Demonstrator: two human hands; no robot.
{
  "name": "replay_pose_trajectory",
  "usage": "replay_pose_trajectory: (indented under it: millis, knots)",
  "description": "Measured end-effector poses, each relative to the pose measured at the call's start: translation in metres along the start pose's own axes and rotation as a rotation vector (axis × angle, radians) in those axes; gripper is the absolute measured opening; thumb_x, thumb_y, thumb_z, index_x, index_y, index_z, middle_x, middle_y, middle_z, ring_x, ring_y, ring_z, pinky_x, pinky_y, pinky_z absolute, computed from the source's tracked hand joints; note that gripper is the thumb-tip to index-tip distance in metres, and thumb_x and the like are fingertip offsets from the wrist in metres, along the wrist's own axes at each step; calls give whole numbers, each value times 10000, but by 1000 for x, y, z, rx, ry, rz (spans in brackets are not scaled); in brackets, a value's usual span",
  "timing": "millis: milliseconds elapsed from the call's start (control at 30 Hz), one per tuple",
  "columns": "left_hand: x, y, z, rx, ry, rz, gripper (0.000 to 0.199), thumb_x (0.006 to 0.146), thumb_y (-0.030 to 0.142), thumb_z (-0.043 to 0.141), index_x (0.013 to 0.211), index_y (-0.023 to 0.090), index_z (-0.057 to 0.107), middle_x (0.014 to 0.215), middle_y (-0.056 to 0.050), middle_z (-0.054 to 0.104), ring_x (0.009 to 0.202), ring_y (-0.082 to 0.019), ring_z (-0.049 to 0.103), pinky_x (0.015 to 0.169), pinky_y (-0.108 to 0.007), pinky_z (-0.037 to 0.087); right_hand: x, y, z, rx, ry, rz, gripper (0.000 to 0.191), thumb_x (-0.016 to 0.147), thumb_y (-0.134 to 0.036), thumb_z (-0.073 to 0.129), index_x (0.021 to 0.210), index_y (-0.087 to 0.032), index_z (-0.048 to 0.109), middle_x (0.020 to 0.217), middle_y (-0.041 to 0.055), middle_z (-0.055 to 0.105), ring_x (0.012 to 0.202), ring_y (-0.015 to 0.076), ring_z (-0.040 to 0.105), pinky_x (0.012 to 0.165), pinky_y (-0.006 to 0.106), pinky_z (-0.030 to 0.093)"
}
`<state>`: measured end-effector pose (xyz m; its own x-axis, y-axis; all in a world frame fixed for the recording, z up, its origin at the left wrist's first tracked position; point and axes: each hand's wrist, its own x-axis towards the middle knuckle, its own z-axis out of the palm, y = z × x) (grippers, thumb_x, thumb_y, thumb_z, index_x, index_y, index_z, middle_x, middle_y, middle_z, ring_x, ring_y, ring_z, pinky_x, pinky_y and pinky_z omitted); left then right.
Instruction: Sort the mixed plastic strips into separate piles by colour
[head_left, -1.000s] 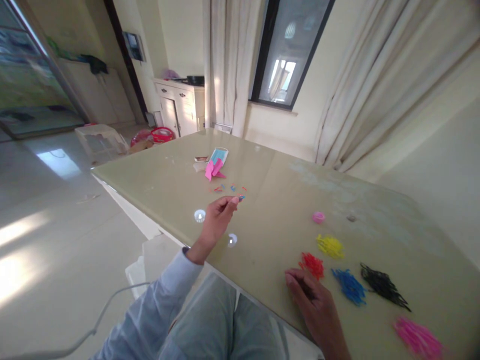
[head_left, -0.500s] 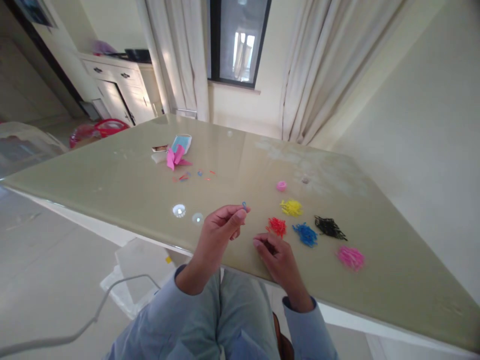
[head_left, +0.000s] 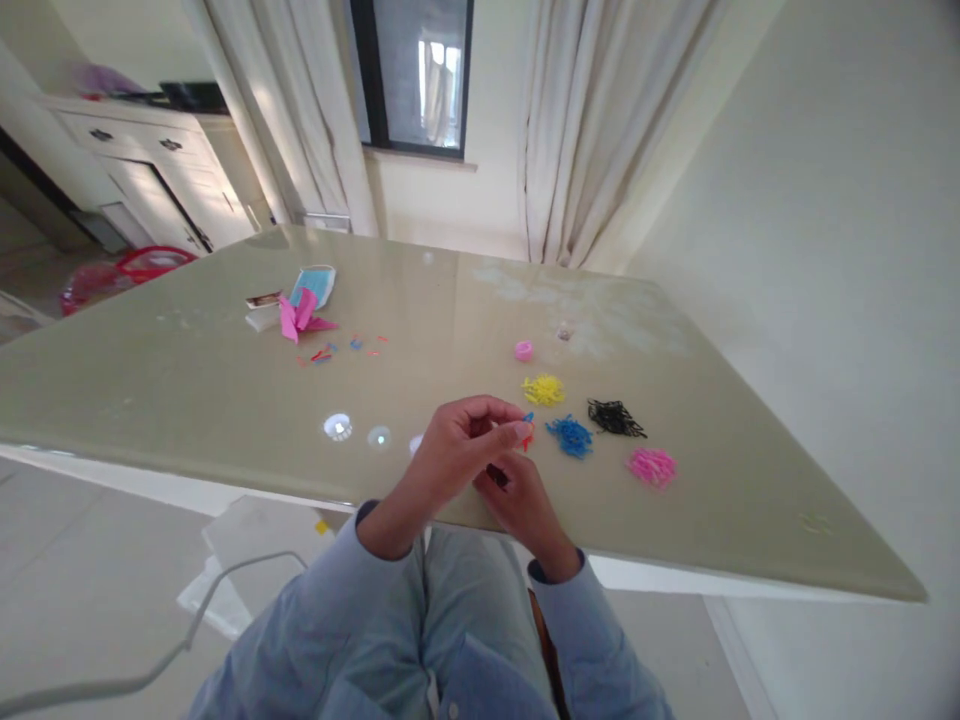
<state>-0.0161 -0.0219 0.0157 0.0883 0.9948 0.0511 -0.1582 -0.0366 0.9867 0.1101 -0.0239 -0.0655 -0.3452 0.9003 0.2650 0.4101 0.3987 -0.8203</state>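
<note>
My left hand pinches a small blue band between thumb and forefinger. Behind those fingertips lies the red pile of bands, mostly covered by the hand. Low over the table's near edge, my right hand has curled, closed fingers just under the left thumb; whether anything is in them I cannot make out. Just right of the left fingertips is a blue pile of bands, with a yellow pile above it. Farther right sit a black pile and a pink pile.
A small round pink object stands beyond the yellow pile. Across the glossy table, at the far left, are a pink folded-paper shape, a blue face mask and scattered red and blue bits. A grey cable hangs at lower left.
My left hand has moved right with the blue band, over the red pile. The right hand is now close beneath it, its fingertips partly covered. The view has turned somewhat to the right.
</note>
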Motion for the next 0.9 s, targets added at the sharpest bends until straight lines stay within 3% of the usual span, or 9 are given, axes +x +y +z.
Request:
replay_pose_trajectory:
  millis: [233, 400, 500, 633, 800, 900]
  knots:
    - [48, -4, 39, 780, -326, 252, 152, 840, 233, 620, 910, 193, 749, 906, -32, 753, 772, -163, 656, 775, -275, 498, -3, 6, 5, -80, 3, 52, 106, 840, -181, 600, 843, -182, 706, 746, 48, 721, 705, 195, 641, 602, 247, 438]
    - [81, -18, 73, 1228, -463, 294, 207, 861, 180, 543, 929, 211, 737, 974, -62, 738, 931, -220, 665, 845, -314, 492, -2, 4, 3, -89, -30, 37, 171, 773, -89, 584, 817, -179, 722, 821, 74, 766, 781, 230, 692, 665, 268, 483]
    - [90, -26, 84, 1306, -517, 263, 220, 846, 159, 534, 928, 215, 730, 956, -65, 733, 923, -234, 669, 795, -316, 499, -1, 2, 1, -49, -7, 14, 225, 747, -64, 562, 822, -184, 736, 906, 93, 782, 844, 252, 709, 708, 283, 506]
    - [96, -36, 85, 1313, -518, 253, 231, 829, 152, 545, 956, 212, 729, 970, -66, 732, 951, -233, 665, 810, -312, 500, 0, -1, 3, -19, 9, 38, 220, 746, -72, 569, 843, -166, 743, 939, 122, 782, 863, 264, 720, 709, 284, 516]
    - [101, -43, 76, 1230, -484, 299, 271, 827, 162, 559, 1045, 202, 713, 1037, -61, 729, 992, -220, 648, 878, -308, 489, 0, -1, 2, -30, -48, 29, 190, 756, -79, 573, 781, -173, 737, 870, 98, 783, 792, 243, 716, 682, 271, 493]
    - [98, -38, 60, 1131, -371, 315, 214, 834, 190, 565, 976, 183, 726, 1011, -62, 736, 919, -200, 652, 862, -294, 487, -1, 1, 0, -37, -56, 34, 148, 793, -111, 588, 776, -160, 727, 771, 67, 757, 659, 188, 662, 610, 251, 452]
